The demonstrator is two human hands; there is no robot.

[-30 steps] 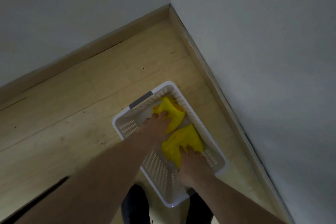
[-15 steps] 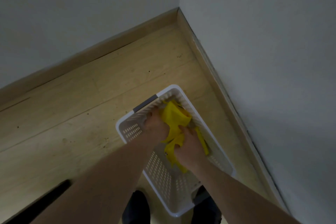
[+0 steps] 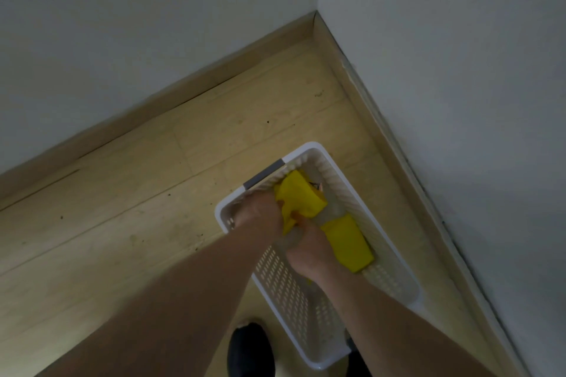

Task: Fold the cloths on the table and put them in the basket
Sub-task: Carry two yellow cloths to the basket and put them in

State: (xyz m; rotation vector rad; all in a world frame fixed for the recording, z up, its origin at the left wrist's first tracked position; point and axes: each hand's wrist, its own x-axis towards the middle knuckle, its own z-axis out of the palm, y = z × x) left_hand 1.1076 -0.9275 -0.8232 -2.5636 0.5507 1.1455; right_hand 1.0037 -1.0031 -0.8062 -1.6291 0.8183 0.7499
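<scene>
Your two hands are down inside the white perforated basket, which stands on the pale wooden floor close to the corner where the two skirting boards meet below the grey walls. Your left hand sits at the basket's far end, near the grey handle strip on its short rim, and its fingers curl around the edge of a yellow cloth. Your right hand lies just beside the left, nearer the middle of the basket, and its fingers are also curled into that same bunched yellow cloth, so both hands grip it together. The cloth rises loosely towards the far end of the basket, only partly folded. A second yellow cloth, folded flat into a neat oblong, lies in the basket along the long wall nearest the right-hand skirting board, touching the side of your right hand. Your dark shoe shows at the near edge of the floor, beside the basket's near end. No brand, label or writing can be read on the basket or on either cloth.
</scene>
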